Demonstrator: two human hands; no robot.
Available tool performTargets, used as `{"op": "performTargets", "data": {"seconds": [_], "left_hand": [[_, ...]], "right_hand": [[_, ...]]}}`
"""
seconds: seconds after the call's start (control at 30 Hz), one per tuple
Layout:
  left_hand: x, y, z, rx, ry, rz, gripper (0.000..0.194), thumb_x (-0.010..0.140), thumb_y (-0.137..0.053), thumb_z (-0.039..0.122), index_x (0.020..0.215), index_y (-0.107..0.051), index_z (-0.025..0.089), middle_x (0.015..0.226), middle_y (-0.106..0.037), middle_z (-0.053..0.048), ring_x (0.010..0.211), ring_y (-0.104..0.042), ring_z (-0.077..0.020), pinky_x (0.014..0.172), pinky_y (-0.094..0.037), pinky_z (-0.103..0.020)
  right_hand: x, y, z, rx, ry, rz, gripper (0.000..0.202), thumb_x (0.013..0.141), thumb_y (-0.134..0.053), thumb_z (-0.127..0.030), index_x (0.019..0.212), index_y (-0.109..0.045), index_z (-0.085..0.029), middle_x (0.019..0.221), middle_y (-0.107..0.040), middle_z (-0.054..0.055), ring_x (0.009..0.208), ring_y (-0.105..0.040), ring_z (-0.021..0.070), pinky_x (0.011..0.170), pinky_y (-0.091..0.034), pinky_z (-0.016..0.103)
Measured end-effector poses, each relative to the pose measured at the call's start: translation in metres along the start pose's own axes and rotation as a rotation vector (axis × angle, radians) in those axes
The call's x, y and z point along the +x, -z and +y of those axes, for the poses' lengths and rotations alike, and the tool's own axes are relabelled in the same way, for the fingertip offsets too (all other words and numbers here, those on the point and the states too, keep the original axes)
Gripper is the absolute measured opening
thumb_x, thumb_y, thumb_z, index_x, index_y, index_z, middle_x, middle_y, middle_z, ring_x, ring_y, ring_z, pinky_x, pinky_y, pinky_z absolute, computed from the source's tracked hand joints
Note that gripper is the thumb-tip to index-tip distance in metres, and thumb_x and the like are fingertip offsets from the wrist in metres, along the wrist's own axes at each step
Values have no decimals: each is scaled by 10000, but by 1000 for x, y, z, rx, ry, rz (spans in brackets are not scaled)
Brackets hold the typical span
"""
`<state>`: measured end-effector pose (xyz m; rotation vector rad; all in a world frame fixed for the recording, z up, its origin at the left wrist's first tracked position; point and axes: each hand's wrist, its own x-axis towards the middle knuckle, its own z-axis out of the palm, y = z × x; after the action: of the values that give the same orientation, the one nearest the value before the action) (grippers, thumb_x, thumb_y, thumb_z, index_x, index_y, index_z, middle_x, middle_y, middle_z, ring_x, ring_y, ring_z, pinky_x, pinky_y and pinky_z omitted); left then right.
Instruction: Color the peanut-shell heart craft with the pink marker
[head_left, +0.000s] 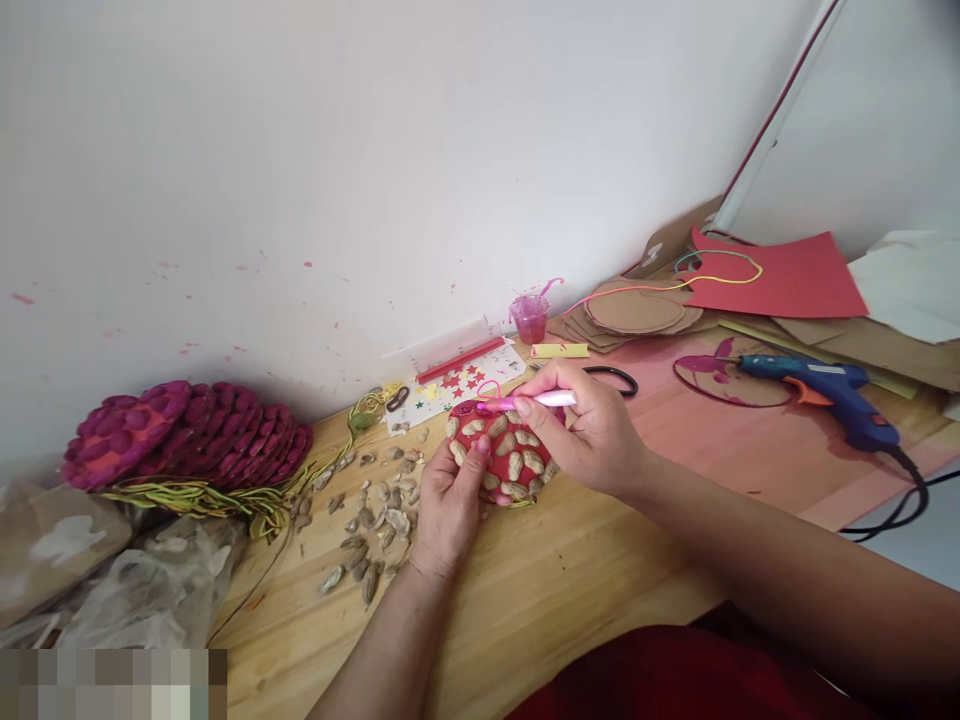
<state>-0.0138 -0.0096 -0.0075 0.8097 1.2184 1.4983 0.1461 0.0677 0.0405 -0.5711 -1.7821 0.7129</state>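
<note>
My left hand [448, 500] is closed on the near left edge of a red disc [501, 462], its thumb on the face. Whole peanuts [515, 465] cover the disc; most are natural tan, while those at its far edge are pink. My right hand [596, 430] pinches a white-handled paintbrush [556, 398] whose pink-stained tip touches the far left edge of the disc. Behind the disc stands a small clear cup [531, 322] of pink paint. Loose peanuts [370, 580] lie scattered left of my left hand. The disc's right edge is partly hidden by my right hand.
At left, a stack of pink-painted peanut discs [187, 430] with green-yellow cords [195, 495] stands behind plastic bags [142, 590]. A blue glue gun [832, 390] with a black cable lies right. Cardboard circles [637, 305], red paper [787, 280] and a star sticker sheet [506, 375] line the wall.
</note>
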Motion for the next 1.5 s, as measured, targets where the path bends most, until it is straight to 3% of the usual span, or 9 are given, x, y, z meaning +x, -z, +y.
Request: {"op": "performTargets", "data": {"seconds": [0.17, 0.33, 0.5, 0.7, 1.3, 1.5], "left_hand": [[-2, -1, 2, 58, -4, -16, 369, 854, -770, 493, 990, -668, 165, 716, -725, -15, 516, -645, -135, 440, -511, -216], [-2, -1, 3, 48, -6, -4, 380, 855, -768, 495, 1026, -672, 169, 727, -724, -16, 548, -662, -138, 452, -510, -208], [-3, -2, 4, 80, -30, -30, 349, 867, -758, 488, 959, -671, 163, 712, -715, -15, 561, -667, -141, 465, -518, -210], [-3, -2, 4, 68, -19, -9, 378, 873, -755, 489, 1069, -676, 175, 736, -721, -8, 543, -648, -127, 445, -506, -199], [-3, -4, 6, 69, -5, 19, 416, 816, -797, 521, 991, -691, 158, 686, -702, -7, 476, -603, -114, 413, -500, -203], [-3, -3, 5, 56, -7, 8, 421, 842, -780, 505, 1066, -685, 161, 718, -710, -11, 517, -628, -120, 435, -506, -197]], "right_hand": [[0, 0, -1, -24, 86, -13, 44, 957, -638, -219, 930, -611, -198, 849, -685, 21, 736, -625, 140, 672, -472, 283], [1, 0, -1, -41, 57, 0, 56, 951, -641, -217, 912, -606, -196, 856, -685, 37, 805, -646, 166, 734, -488, 311], [1, 0, -1, -33, 98, -13, 43, 961, -635, -225, 934, -610, -202, 861, -687, 28, 800, -646, 159, 731, -490, 305], [0, -1, 1, -52, 55, 13, 61, 953, -643, -227, 916, -605, -198, 866, -690, 37, 803, -648, 166, 736, -495, 314], [0, 0, 1, -90, 47, -36, 60, 956, -639, -250, 919, -616, -209, 860, -700, 45, 844, -658, 189, 743, -498, 328], [0, 0, 2, -66, 37, -18, 65, 957, -635, -252, 916, -610, -208, 858, -705, 50, 830, -659, 189, 717, -497, 325]]}}
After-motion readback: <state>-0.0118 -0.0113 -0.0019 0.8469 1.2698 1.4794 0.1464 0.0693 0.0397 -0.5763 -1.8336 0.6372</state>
